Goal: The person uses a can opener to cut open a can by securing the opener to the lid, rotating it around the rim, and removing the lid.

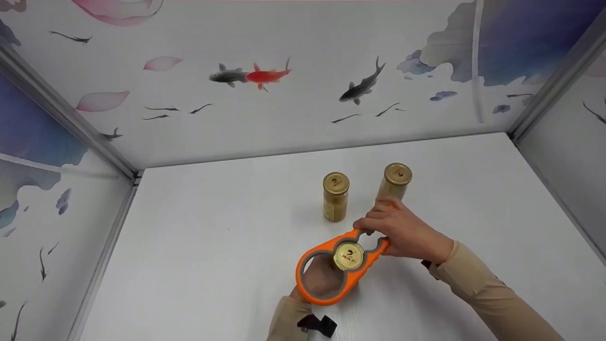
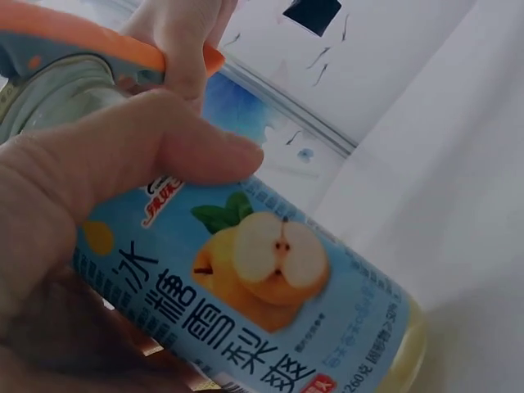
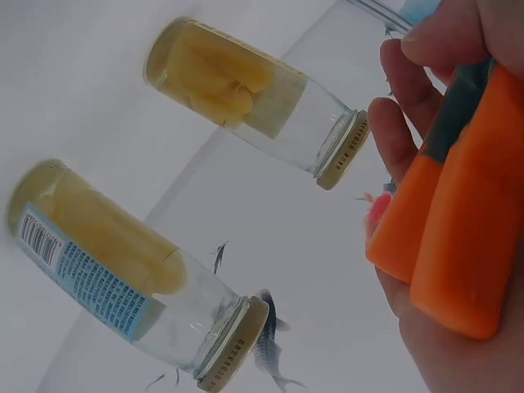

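My left hand [image 1: 323,275] is wrapped around a glass jar [image 2: 246,295] with a blue label picturing pears; its thumb lies across the label in the left wrist view. Over the jar's neck sits an orange jar opener [image 1: 356,280] with grey-lined openings, and the gold lid [image 1: 349,256] shows through the middle one. My right hand [image 1: 402,229] grips the opener's two handles [image 3: 467,221], which lie close together in the right wrist view. Seen from the head, the opener's large front loop frames part of the left hand, and the jar's body is mostly hidden.
Two more gold-lidded jars stand on the white table [image 1: 203,246] beyond the hands. One jar [image 1: 335,199] is upright near the middle; the other jar [image 1: 397,175] is partly covered by the right hand. Panels [image 1: 307,118] printed with fish enclose the back and sides.
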A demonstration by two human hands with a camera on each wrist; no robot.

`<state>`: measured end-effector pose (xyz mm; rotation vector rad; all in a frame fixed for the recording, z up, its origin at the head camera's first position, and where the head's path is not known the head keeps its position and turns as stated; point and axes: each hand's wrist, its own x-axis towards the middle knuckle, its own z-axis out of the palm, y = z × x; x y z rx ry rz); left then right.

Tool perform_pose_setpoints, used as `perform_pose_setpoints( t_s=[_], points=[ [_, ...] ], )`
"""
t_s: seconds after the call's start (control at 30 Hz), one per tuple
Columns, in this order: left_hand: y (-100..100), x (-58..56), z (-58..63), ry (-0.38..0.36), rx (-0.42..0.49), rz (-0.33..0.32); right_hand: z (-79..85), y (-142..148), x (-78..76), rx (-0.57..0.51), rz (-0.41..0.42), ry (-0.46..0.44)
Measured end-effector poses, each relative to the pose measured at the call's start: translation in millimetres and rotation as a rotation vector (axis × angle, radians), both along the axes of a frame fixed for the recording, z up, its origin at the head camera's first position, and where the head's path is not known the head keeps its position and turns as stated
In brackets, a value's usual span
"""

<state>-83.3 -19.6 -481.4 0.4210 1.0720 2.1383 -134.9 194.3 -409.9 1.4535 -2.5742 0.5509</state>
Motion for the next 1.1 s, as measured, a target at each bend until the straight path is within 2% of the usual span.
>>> perform_pose_setpoints(
  t_s=[0.07,0.1,0.13,0.17,0.23,0.33,0.4,0.43,0.47,0.5,0.53,0.6,0.63,0.67,0.73,0.77,0.83,0.87,1.0,1.07,1.1],
  points=[
    [-1.7,0.1,5.3,-0.536,0.365,-0.071,1.5,-1.4,-1.0,0.002,0.01,0.018],
    [-2.7,-0.1,7.7,-0.744,0.462,-0.073,2.4,-2.0,-1.5,0.001,0.014,0.028],
    [-3.8,-0.6,9.9,-0.814,0.491,-0.074,3.4,-2.8,-1.9,0.001,0.017,0.04],
    [-5.1,-1.2,11.6,-0.864,0.506,-0.082,4.4,-3.6,-2.5,0.002,0.019,0.051],
    [-8.3,-2.8,14.1,-0.772,0.441,-0.101,6.2,-5.5,-4.1,0.003,0.024,0.069],
    [-10.0,-6.4,15.8,-0.723,0.425,-0.118,8.7,-7.7,-6.3,0.002,0.025,0.079],
    [-9.5,-8.8,15.3,-0.781,0.493,-0.137,9.7,-8.0,-7.4,-0.008,0.019,0.07],
    [-8.5,-9.9,14.8,-0.887,0.569,-0.139,9.9,-7.7,-7.7,-0.018,0.012,0.064],
    [-7.3,-11.2,14.2,-0.946,0.62,-0.143,10.1,-7.1,-7.9,-0.029,0.004,0.064],
    [-7.1,-12.3,13.4,-0.937,0.629,-0.148,10.1,-6.2,-7.9,-0.037,-0.008,0.065],
    [-7.1,-13.3,13.0,-0.919,0.64,-0.154,10.2,-5.3,-7.7,-0.045,-0.023,0.065],
    [-8.8,-16.1,11.6,-0.708,0.58,-0.182,9.8,-2.6,-6.6,-0.051,-0.065,0.064],
    [-9.9,-18.0,12.1,-0.499,0.494,-0.173,9.7,-1.3,-6.1,-0.051,-0.093,0.064],
    [-11.5,-19.9,13.1,-0.235,0.369,-0.158,9.5,0.2,-5.5,-0.048,-0.125,0.063],
    [-13.7,-24.5,15.2,0.2,0.153,-0.084,9.1,3.5,-4.5,-0.039,-0.189,0.046],
    [-14.2,-27.0,16.2,0.375,0.057,-0.022,8.8,5.2,-4.0,-0.036,-0.221,0.037],
    [-13.6,-31.5,19.6,0.577,-0.087,0.073,7.5,9.1,-3.2,-0.04,-0.277,0.015],
    [-13.1,-33.4,20.5,0.623,-0.124,0.108,6.7,11.0,-2.7,-0.042,-0.301,0.005],
    [-24.1,-33.7,8.8,0.528,-0.421,0.278,4.1,19.4,-0.1,-0.068,-0.377,-0.013],
    [-32.1,-33.5,0.1,0.455,-0.545,0.331,2.6,23.8,1.4,-0.082,-0.407,-0.018],
    [-36.5,-33.7,-4.3,0.407,-0.594,0.337,1.7,26.3,2.2,-0.087,-0.421,-0.016]
  ],
)
